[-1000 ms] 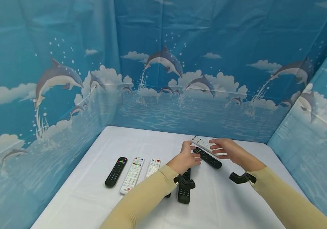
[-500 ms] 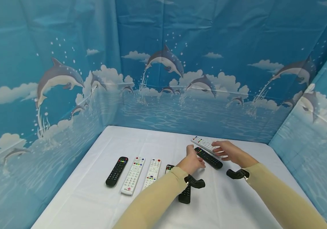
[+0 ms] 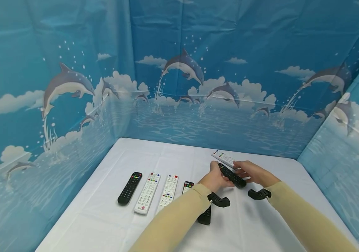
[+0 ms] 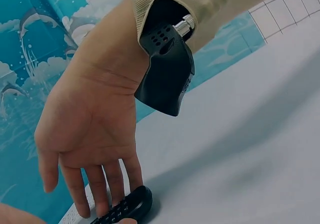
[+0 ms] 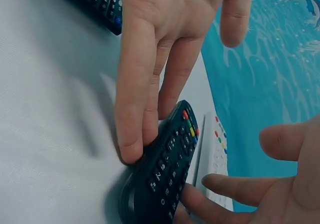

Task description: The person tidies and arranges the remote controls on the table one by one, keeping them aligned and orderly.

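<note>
A black remote control point(image 3: 231, 175) lies slantwise at the right of the white-covered table, between my two hands. My left hand point(image 3: 214, 178) reaches it from the near left side; in the right wrist view its long straight fingers point(image 5: 136, 98) come down with the tips right at the remote's edge. From the far right, my right hand point(image 3: 256, 172) brings its fingertips to the opposite edge. The left wrist view has this right hand point(image 4: 95, 119) palm on, its fingers extended downward behind the remote. Just beyond lies a white remote control point(image 3: 223, 157), partly covered by the right fingers.
On the left lie a black remote point(image 3: 130, 188) and two white remotes, one point(image 3: 147, 193) beside the other point(image 3: 168, 190). More dark remotes, one of them point(image 3: 204, 217) low in view, are partly hidden under my left forearm. Dolphin-print curtains point(image 3: 179, 119) surround the table point(image 3: 81, 217).
My left hand has moved right to the black remote's near side. The right hand has lowered and come in from the other side. The left forearm uncovers more of the remotes in the row.
</note>
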{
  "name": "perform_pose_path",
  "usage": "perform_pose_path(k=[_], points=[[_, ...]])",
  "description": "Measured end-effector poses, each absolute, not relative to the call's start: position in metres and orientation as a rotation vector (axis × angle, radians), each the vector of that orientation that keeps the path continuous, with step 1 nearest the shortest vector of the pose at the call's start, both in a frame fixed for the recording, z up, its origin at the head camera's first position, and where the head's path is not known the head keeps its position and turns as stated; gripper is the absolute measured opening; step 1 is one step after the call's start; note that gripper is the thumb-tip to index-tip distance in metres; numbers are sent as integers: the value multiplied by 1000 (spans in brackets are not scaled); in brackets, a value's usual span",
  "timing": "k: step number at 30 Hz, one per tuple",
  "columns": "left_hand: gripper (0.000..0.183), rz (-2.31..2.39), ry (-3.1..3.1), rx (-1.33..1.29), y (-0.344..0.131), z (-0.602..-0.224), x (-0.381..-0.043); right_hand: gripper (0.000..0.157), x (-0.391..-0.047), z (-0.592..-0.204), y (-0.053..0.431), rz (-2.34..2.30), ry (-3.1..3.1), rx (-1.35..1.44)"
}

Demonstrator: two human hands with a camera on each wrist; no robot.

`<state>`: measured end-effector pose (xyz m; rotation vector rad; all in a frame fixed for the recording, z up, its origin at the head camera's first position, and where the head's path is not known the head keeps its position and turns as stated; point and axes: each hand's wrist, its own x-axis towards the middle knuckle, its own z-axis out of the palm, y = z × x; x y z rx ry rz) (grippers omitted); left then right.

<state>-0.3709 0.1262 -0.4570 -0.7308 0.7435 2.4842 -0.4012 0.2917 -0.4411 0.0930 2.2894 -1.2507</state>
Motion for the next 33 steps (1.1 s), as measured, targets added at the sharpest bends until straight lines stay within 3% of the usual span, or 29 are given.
perform_pose_path(k=[5, 33], points=[[75, 2433, 802, -739, 126, -459, -368, 62, -397, -445, 289, -1264, 2300, 131], [49, 2239, 1133, -456, 92, -439, -354, 58, -362, -438, 281, -1568, 2108, 247]])
